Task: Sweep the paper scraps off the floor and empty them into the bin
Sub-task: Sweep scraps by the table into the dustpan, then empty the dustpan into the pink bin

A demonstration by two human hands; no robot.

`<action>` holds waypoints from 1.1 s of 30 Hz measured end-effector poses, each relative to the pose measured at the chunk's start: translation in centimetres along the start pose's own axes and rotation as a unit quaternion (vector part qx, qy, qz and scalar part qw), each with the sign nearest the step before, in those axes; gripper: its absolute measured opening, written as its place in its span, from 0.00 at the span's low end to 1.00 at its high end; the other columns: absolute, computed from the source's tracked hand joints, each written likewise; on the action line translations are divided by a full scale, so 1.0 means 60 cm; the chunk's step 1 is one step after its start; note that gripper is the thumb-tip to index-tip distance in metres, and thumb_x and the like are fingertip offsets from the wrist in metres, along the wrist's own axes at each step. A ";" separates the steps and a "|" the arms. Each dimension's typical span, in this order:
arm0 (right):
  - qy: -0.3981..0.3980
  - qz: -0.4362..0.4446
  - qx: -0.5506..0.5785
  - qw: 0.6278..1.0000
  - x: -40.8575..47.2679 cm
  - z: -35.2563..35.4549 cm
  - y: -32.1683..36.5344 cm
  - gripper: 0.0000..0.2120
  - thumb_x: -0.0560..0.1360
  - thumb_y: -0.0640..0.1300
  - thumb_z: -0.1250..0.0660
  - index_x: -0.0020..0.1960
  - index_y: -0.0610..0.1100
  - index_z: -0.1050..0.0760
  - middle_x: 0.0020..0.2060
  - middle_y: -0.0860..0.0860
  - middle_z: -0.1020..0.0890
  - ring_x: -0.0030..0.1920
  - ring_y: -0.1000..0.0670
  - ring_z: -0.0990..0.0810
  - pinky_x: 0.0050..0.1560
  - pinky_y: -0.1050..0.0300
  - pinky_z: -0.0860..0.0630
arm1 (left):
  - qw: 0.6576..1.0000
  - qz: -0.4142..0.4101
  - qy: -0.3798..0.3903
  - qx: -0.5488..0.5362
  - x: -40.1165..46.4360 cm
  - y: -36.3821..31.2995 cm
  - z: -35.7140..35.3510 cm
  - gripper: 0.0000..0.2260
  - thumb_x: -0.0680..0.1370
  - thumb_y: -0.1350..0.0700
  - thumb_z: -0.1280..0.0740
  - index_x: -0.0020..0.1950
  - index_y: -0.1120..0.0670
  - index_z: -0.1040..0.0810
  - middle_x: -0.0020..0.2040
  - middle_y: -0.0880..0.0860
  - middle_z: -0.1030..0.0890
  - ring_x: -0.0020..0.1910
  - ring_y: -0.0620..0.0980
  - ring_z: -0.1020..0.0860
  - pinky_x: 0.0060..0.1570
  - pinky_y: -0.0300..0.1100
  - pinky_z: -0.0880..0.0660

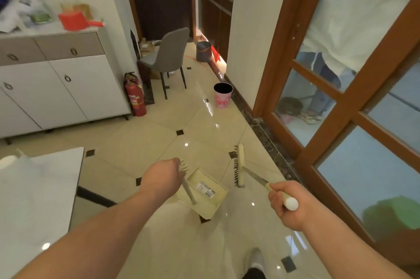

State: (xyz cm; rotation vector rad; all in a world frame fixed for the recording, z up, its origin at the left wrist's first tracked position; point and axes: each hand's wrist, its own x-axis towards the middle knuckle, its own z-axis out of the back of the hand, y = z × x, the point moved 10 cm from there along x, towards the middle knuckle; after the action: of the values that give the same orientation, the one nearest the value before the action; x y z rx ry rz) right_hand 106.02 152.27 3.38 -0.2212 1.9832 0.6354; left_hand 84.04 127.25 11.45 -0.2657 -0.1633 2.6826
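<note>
My left hand (162, 175) grips the top of the long handle of a cream dustpan (208, 192), which hangs over the tiled floor with a barcode label on its pan. My right hand (286, 202) holds the cream grip of a broom (239, 168); its dark-bristled head sits to the right of the dustpan, just above or on the floor. A pink bin (223, 95) with a black liner stands further ahead by the wall. I see no paper scraps on the floor or in the pan.
A white cabinet (56, 88) and a red fire extinguisher (135, 97) stand at the left. Ahead are a grey chair (168, 56) and a grey bucket (203, 51). A white table (38, 199) is near left. A glazed wooden door (341, 101) lines the right.
</note>
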 end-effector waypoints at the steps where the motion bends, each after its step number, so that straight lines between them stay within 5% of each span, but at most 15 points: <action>1: 0.007 -0.001 0.001 1.000 0.021 -0.007 0.033 0.06 0.78 0.38 0.35 0.52 0.41 0.31 0.27 0.48 0.28 0.18 0.54 0.28 0.17 0.65 0.28 | 1.000 0.001 -0.003 0.008 0.035 -0.013 0.005 0.10 0.81 0.45 0.37 0.53 0.52 0.25 0.44 0.51 0.20 0.41 0.54 0.24 0.37 0.44 0.30; 6: 0.019 -0.002 -0.006 1.000 0.129 -0.041 0.220 0.08 0.77 0.38 0.33 0.54 0.40 0.30 0.28 0.48 0.27 0.20 0.54 0.26 0.19 0.64 0.26 | 0.999 0.001 -0.004 0.054 0.220 -0.104 0.047 0.11 0.81 0.44 0.37 0.54 0.51 0.26 0.46 0.52 0.19 0.46 0.56 0.20 0.40 0.46 0.24; 14: 0.056 -0.001 0.012 0.998 0.208 -0.139 0.539 0.09 0.77 0.37 0.33 0.56 0.36 0.27 0.28 0.46 0.25 0.21 0.54 0.25 0.20 0.65 0.26 | 0.994 -0.020 -0.032 0.103 0.493 -0.262 0.176 0.08 0.82 0.44 0.39 0.53 0.47 0.29 0.40 0.47 0.26 0.41 0.52 0.24 0.34 0.44 0.31; 22: 0.043 0.026 -0.028 0.998 0.357 -0.279 0.760 0.12 0.76 0.36 0.32 0.59 0.36 0.26 0.27 0.45 0.22 0.23 0.53 0.23 0.21 0.63 0.25 | 0.983 -0.071 -0.072 0.154 0.783 -0.297 0.234 0.09 0.81 0.43 0.37 0.55 0.47 0.27 0.38 0.46 0.23 0.35 0.48 0.23 0.36 0.47 0.19; 28: 0.040 0.013 -0.005 0.999 0.471 -0.395 0.926 0.01 0.77 0.34 0.36 0.48 0.37 0.28 0.26 0.47 0.26 0.19 0.53 0.26 0.17 0.64 0.28 | 0.966 -0.160 -0.068 0.191 1.032 -0.317 0.252 0.10 0.80 0.50 0.32 0.59 0.50 0.28 0.39 0.48 0.24 0.34 0.49 0.23 0.34 0.47 0.19; 33: 0.013 0.022 -0.005 1.000 0.565 -0.459 1.064 0.07 0.77 0.35 0.35 0.54 0.40 0.30 0.27 0.46 0.26 0.19 0.53 0.25 0.18 0.63 0.27 | 0.943 -0.219 -0.052 0.245 1.227 -0.339 0.286 0.15 0.78 0.56 0.29 0.62 0.51 0.29 0.40 0.51 0.23 0.34 0.51 0.25 0.32 0.47 0.22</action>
State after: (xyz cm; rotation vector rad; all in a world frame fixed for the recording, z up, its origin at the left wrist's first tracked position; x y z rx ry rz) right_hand 41.99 195.67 5.59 -0.1939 2.0147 0.6731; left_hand 23.58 176.33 19.56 0.0655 0.3707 2.2011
